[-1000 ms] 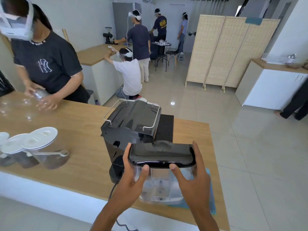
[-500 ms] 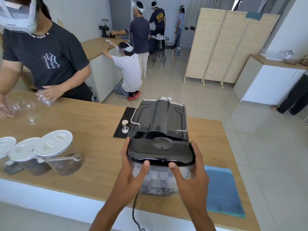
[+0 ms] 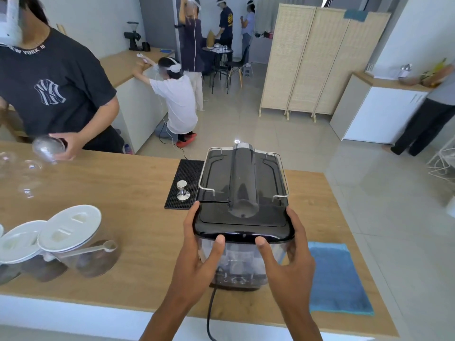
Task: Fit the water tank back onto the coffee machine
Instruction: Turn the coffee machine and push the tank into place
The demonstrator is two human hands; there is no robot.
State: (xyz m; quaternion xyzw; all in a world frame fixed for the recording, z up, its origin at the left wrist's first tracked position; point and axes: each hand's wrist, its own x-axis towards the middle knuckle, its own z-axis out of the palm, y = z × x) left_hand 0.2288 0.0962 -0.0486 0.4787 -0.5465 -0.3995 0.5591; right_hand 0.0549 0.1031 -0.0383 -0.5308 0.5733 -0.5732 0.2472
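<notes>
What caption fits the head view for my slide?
Both hands, left hand and right hand, hold the clear water tank against the back of the black coffee machine.

I see both forearms entering from the bottom centre of the frame, bare. My left hand point(image 3: 197, 264) is spread, thumb raised, fingers curled around the tank point(image 3: 242, 242). My right hand point(image 3: 286, 267) mirrors it lower centre-right, clasping the opposite side.

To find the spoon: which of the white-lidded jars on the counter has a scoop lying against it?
The rightmost jar, nearest the coffee machine; the scoop lies across its front.
</notes>
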